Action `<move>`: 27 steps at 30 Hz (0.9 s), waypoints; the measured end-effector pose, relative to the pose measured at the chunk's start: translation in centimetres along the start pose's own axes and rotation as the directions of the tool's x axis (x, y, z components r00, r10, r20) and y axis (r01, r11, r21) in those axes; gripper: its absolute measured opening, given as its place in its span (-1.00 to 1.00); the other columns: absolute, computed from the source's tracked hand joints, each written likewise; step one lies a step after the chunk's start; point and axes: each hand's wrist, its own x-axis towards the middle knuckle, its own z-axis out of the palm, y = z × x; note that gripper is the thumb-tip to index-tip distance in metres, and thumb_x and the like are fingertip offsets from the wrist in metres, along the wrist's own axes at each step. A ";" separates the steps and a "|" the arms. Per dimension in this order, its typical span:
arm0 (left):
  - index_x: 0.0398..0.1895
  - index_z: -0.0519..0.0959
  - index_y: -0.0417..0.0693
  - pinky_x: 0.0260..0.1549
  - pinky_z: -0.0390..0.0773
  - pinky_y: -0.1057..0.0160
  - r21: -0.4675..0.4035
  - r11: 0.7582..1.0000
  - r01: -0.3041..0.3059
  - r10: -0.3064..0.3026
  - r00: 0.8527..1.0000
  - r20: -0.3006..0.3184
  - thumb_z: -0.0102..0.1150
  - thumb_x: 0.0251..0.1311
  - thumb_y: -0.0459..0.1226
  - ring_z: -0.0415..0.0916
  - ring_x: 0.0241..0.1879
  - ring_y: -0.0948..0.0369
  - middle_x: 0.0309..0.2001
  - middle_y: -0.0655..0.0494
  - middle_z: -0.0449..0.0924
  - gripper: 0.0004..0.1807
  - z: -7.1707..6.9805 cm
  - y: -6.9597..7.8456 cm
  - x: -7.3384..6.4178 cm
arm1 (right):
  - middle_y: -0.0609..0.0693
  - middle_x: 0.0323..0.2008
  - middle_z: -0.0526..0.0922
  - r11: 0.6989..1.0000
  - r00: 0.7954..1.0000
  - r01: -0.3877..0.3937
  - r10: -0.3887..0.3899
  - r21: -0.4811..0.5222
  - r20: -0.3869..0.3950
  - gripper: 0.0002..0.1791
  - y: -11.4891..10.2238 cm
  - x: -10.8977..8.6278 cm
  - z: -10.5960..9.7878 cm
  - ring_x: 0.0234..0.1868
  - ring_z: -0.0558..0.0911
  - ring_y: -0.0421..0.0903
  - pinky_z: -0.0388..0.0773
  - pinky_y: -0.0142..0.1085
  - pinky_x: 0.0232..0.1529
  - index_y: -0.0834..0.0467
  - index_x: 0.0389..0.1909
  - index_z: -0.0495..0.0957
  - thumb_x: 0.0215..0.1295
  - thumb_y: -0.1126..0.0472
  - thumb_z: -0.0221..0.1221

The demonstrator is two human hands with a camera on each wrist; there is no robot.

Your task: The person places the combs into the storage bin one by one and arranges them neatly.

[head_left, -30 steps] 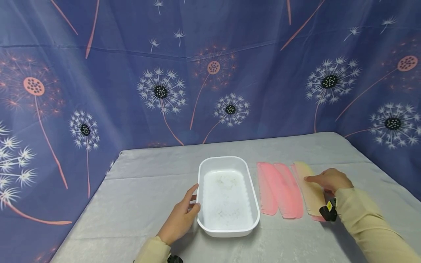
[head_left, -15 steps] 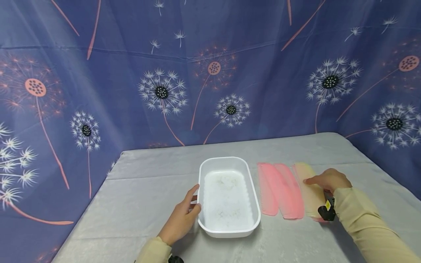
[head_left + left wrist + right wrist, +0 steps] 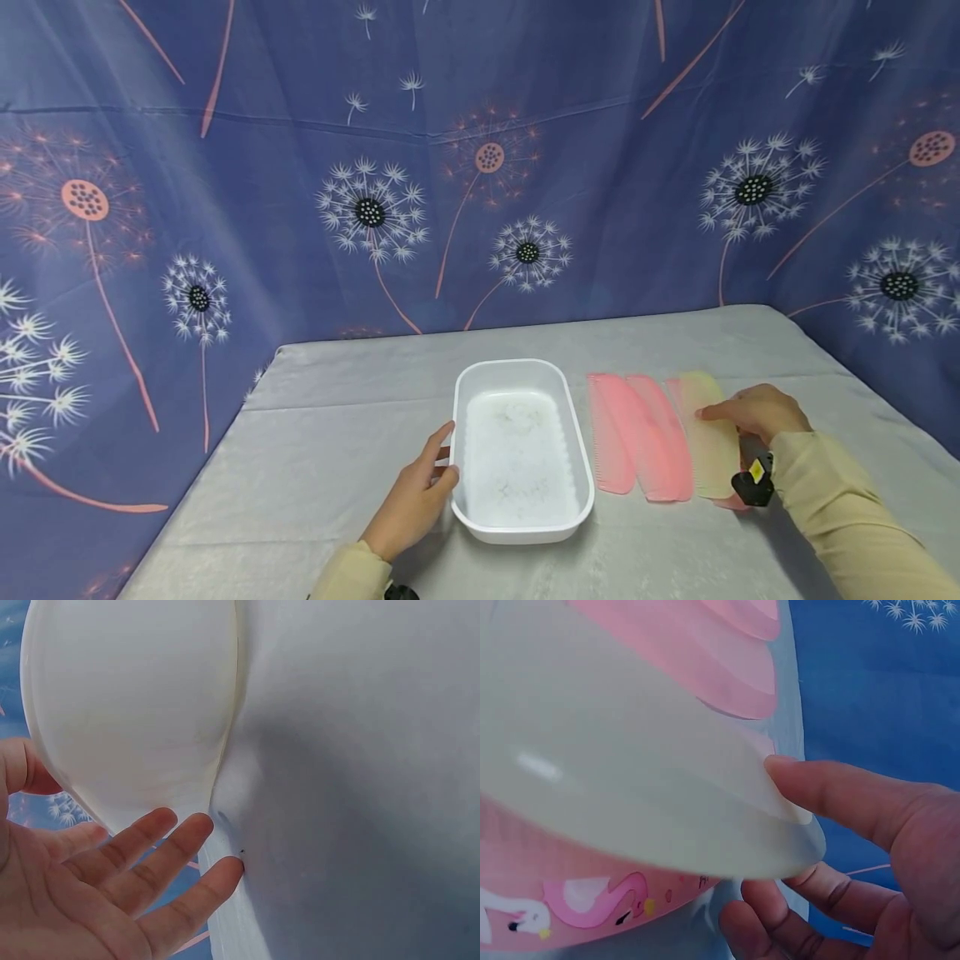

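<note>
Right hand (image 3: 763, 412) pinches the yellow comb (image 3: 711, 454) between its fingers, towards nine o'clock; left hand (image 3: 408, 507), fingers apart, touches the white tray (image 3: 523, 530)

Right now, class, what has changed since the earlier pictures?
The yellow comb, pinched by the right hand, has shifted slightly rightward at its far end, baring more of the pink comb beneath. The left hand, white tray and other pink combs stayed put.

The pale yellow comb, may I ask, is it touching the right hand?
Touching: the right wrist view shows the right hand pinching the pale yellow comb, thumb on its face, a finger at its edge.
</note>
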 end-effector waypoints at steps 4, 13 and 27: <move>0.59 0.11 -0.17 0.07 0.51 -0.23 -0.002 1.000 -0.002 0.002 1.000 -0.001 -0.05 0.45 -0.29 0.60 0.09 -0.13 0.26 -0.37 0.46 -0.33 0.0 0.0 0.0 | 0.24 -0.31 0.66 1.000 1.000 0.007 -0.007 0.011 0.002 -0.32 -0.1 0.0 0.0 -0.26 0.60 0.08 0.48 -0.19 -0.37 0.50 -0.13 0.57 0.09 -0.09 0.39; 0.59 0.10 -0.17 0.07 0.51 -0.22 0.000 1.000 -0.003 0.003 1.000 0.003 -0.06 0.46 -0.29 0.60 0.09 -0.13 0.26 -0.37 0.46 -0.33 0.0 0.0 0.0 | -0.02 -0.57 0.48 0.996 0.999 0.030 -0.031 0.089 0.013 -0.52 0.0 0.2 0.4 -0.54 0.41 -0.08 0.32 -0.25 -0.51 0.35 -0.34 0.60 0.14 -0.06 0.32; 0.58 0.10 -0.19 0.08 0.51 -0.22 0.001 1.000 0.001 -0.001 1.000 0.003 -0.05 0.45 -0.29 0.60 0.09 -0.14 0.25 -0.37 0.46 -0.33 0.0 0.1 0.0 | -0.14 -0.72 0.31 0.991 0.998 0.067 -0.067 0.115 -0.003 -0.62 -0.5 -0.4 0.7 -0.71 0.20 -0.19 0.22 -0.29 -0.61 0.26 -0.38 0.59 0.25 -0.03 0.23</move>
